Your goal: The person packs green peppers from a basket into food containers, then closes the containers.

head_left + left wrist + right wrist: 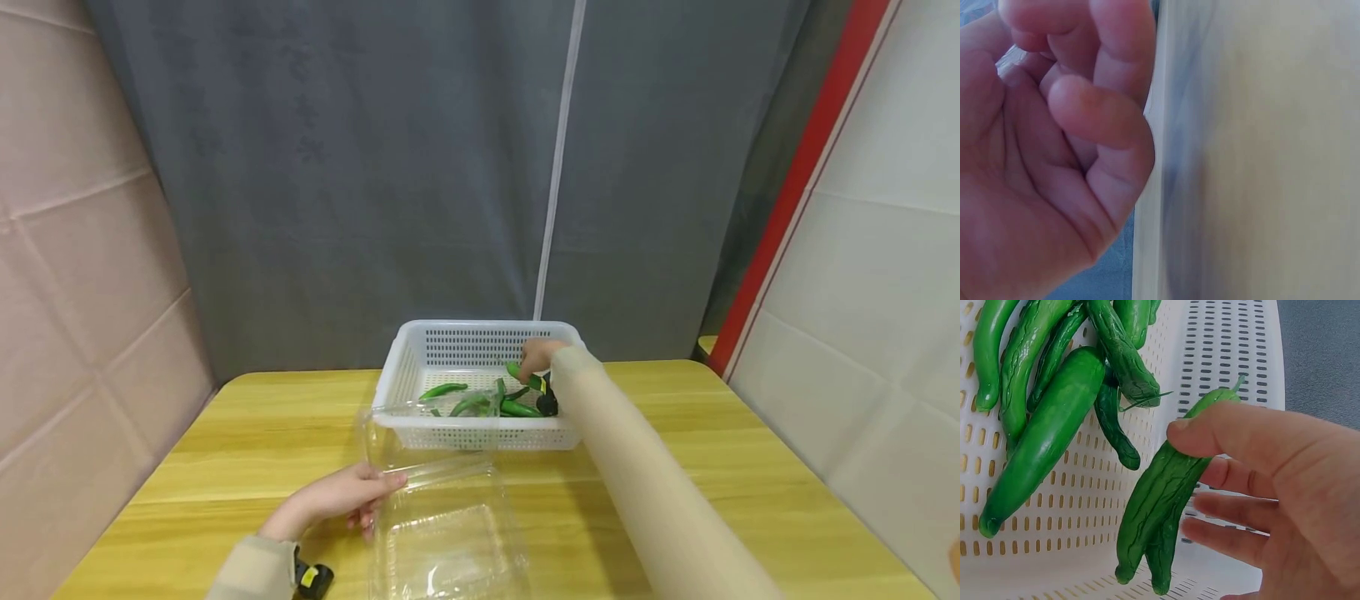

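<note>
In the right wrist view my right hand (1272, 462) pinches green chili peppers (1163, 481) between thumb and fingers; two tips hang down below. The same hand (542, 357) reaches into the white basket (487, 435), above several more green chili peppers (1047, 437) on its slotted bottom. My left hand (352, 496) grips the edge of a clear plastic clamshell box (450, 542) near its hinge. The box stands with its lid (386, 442) raised, leaning by the basket's front. In the left wrist view the left hand (1066, 156) shows curled fingers; the box is mostly hidden there.
A wooden table (285, 417) carries the basket and box. Behind it hangs a dark grey curtain (360, 183). Pale panels (75, 250) rise at the left, and a white one (885, 317) with a red strip at the right.
</note>
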A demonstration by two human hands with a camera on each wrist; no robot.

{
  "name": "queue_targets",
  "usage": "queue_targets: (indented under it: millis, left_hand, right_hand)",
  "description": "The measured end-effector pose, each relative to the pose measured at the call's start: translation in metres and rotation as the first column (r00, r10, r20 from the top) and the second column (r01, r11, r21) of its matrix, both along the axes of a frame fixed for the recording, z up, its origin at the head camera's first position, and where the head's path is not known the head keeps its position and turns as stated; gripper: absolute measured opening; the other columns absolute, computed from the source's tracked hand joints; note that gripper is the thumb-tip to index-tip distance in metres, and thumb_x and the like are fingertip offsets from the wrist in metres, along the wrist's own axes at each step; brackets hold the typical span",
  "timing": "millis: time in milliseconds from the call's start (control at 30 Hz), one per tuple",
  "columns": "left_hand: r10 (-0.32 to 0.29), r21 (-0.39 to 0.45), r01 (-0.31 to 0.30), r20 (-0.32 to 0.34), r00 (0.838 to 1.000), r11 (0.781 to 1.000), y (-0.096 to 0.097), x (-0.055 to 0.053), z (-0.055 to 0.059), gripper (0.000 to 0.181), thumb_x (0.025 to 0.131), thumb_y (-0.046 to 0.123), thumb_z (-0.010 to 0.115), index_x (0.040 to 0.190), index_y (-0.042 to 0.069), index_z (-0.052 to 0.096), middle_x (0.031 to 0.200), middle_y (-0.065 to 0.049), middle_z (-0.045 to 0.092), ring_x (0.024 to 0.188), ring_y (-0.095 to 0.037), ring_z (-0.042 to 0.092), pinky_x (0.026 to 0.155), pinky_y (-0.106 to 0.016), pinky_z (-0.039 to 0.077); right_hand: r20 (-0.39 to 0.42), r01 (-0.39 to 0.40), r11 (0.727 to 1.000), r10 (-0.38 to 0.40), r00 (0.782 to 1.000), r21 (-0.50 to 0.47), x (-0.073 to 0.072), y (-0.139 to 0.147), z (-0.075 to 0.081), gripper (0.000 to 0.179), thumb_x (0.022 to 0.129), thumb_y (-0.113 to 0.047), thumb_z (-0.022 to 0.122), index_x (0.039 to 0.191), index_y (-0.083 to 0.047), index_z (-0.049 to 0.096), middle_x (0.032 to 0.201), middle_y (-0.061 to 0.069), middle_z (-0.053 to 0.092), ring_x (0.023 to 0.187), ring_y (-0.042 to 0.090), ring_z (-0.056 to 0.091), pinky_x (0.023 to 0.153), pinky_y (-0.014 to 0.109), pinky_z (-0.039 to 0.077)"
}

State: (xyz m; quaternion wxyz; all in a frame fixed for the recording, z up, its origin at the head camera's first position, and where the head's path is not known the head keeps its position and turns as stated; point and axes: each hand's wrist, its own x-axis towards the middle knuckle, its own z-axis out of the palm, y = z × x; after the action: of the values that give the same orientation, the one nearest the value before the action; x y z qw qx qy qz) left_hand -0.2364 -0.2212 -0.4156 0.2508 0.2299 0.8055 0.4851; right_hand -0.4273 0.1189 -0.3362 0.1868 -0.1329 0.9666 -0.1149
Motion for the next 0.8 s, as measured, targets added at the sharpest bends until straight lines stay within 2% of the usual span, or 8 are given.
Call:
queue_targets:
  millis: [100, 167, 333, 367, 400, 467, 633, 800]
  left_hand:
    - [0.002, 0.007, -0.002, 0.002, 1.000, 1.000, 0.000, 0.001, -0.001, 0.052, 0.103, 0.038, 0.045, 0.058, 0.011, 0.046, 0.049, -0.001, 0.053, 0.047, -0.016, 0.061, 0.043, -0.021, 0.035]
    - [0.000, 0.008, 0.000, 0.001, 1.000, 1.000, 0.000, 0.001, -0.002, 0.060, 0.103, 0.039, 0.045, 0.057, 0.001, 0.043, 0.049, -0.002, 0.053, 0.047, -0.016, 0.061, 0.043, -0.022, 0.035]
    - [0.010, 0.001, -0.010, 0.003, 1.000, 1.000, 0.001, 0.001, -0.002, 0.060, 0.102, 0.040, 0.046, 0.057, 0.001, 0.043, 0.049, -0.002, 0.052, 0.047, -0.018, 0.061, 0.043, -0.022, 0.034]
    - [0.012, -0.001, -0.012, 0.001, 1.000, 1.000, 0.000, 0.002, -0.002, 0.057, 0.102, 0.040, 0.046, 0.057, 0.006, 0.044, 0.049, -0.002, 0.052, 0.048, -0.018, 0.061, 0.043, -0.022, 0.034]
    - [0.013, -0.002, -0.013, 0.000, 1.000, 1.000, 0.000, 0.002, -0.002, 0.053, 0.102, 0.040, 0.046, 0.058, 0.011, 0.045, 0.049, -0.002, 0.052, 0.048, -0.018, 0.061, 0.043, -0.022, 0.034]
    - [0.009, -0.002, -0.009, 0.000, 1.000, 1.000, -0.001, 0.002, -0.002, 0.054, 0.102, 0.040, 0.046, 0.058, 0.008, 0.045, 0.049, -0.001, 0.052, 0.048, -0.018, 0.061, 0.043, -0.022, 0.034]
    - [0.010, -0.002, -0.010, -0.002, 1.000, 1.000, -0.002, 0.003, -0.002, 0.057, 0.102, 0.040, 0.047, 0.058, 0.003, 0.045, 0.049, -0.001, 0.052, 0.047, -0.018, 0.061, 0.042, -0.022, 0.035]
    - [0.006, -0.004, -0.006, -0.012, 1.000, 1.000, 0.000, 0.004, -0.002, 0.053, 0.102, 0.040, 0.046, 0.058, 0.010, 0.047, 0.048, -0.001, 0.053, 0.047, -0.018, 0.061, 0.042, -0.022, 0.035]
  right_hand:
    - [-0.014, 0.000, 1.000, 0.000, 1.000, 0.012, -0.003, 0.000, -0.002, 0.026, 0.080, -0.018, 0.072, 0.068, -0.012, 0.049, 0.068, 0.002, 0.041, 0.060, 0.016, 0.037, 0.062, 0.033, 0.037]
    - [-0.019, -0.002, 1.000, 0.003, 1.000, 0.013, -0.006, 0.001, -0.004, 0.025, 0.080, -0.018, 0.072, 0.068, -0.012, 0.051, 0.069, 0.002, 0.043, 0.061, 0.016, 0.039, 0.061, 0.033, 0.038]
    - [-0.023, -0.015, 1.000, 0.015, 1.000, -0.016, -0.010, 0.005, -0.006, 0.027, 0.082, -0.016, 0.071, 0.068, -0.011, 0.049, 0.065, 0.001, 0.039, 0.056, 0.013, 0.032, 0.058, 0.031, 0.036]
    - [-0.024, -0.015, 1.000, 0.015, 1.000, -0.022, -0.011, 0.006, -0.006, 0.024, 0.082, -0.017, 0.071, 0.070, -0.010, 0.051, 0.066, 0.001, 0.040, 0.056, 0.014, 0.033, 0.058, 0.031, 0.036]
    - [-0.031, -0.014, 1.000, 0.013, 0.999, -0.027, -0.011, 0.006, -0.006, 0.020, 0.082, -0.017, 0.071, 0.074, -0.009, 0.054, 0.068, 0.001, 0.042, 0.058, 0.014, 0.035, 0.059, 0.031, 0.037]
    - [-0.036, -0.006, 0.999, 0.005, 0.999, -0.033, -0.013, 0.007, -0.007, 0.018, 0.081, -0.018, 0.072, 0.082, -0.006, 0.059, 0.074, 0.002, 0.046, 0.064, 0.016, 0.039, 0.060, 0.032, 0.038]
    - [-0.043, -0.009, 0.999, 0.007, 0.999, -0.036, -0.014, 0.007, -0.007, 0.026, 0.082, -0.019, 0.072, 0.100, -0.001, 0.064, 0.088, 0.006, 0.054, 0.073, 0.018, 0.045, 0.063, 0.033, 0.040]
    - [-0.071, 0.001, 0.999, -0.003, 0.997, -0.035, -0.009, 0.010, -0.004, 0.037, 0.081, -0.018, 0.072, 0.111, 0.001, 0.065, 0.108, 0.011, 0.061, 0.083, 0.020, 0.051, 0.071, 0.035, 0.046]
